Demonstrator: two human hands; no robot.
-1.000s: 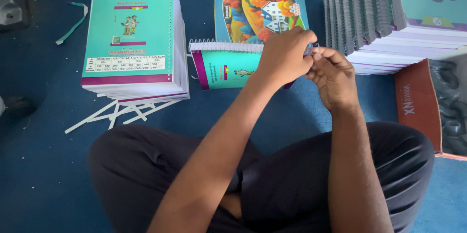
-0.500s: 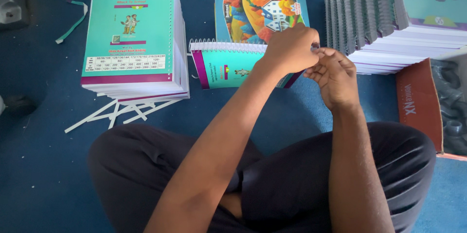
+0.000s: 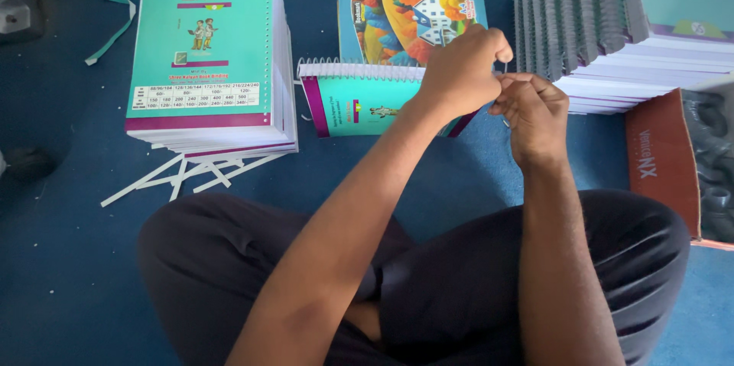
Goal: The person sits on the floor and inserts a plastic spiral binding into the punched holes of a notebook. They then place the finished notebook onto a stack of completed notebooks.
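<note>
A teal notebook (image 3: 355,102) with a white spiral wire (image 3: 359,68) along its top edge lies on the blue floor in front of my crossed legs. My left hand (image 3: 461,72) reaches across over the notebook's right end, its fingers pinched on a thin end of the wire. Just to the right and touching it, my right hand (image 3: 535,114) pinches the same wire end. The notebook's right part is hidden under my left hand.
A tall stack of unbound teal books (image 3: 206,53) stands at the left, with white paper strips (image 3: 183,175) below it. A colourful cover (image 3: 409,18) lies behind the notebook. Spiral-bound notebooks (image 3: 604,22) are piled at the right, above a brown box (image 3: 677,160).
Both hands stay together at the notebook's right end. My left hand's fingers have shifted slightly upward on the wire; the notebook has not moved.
</note>
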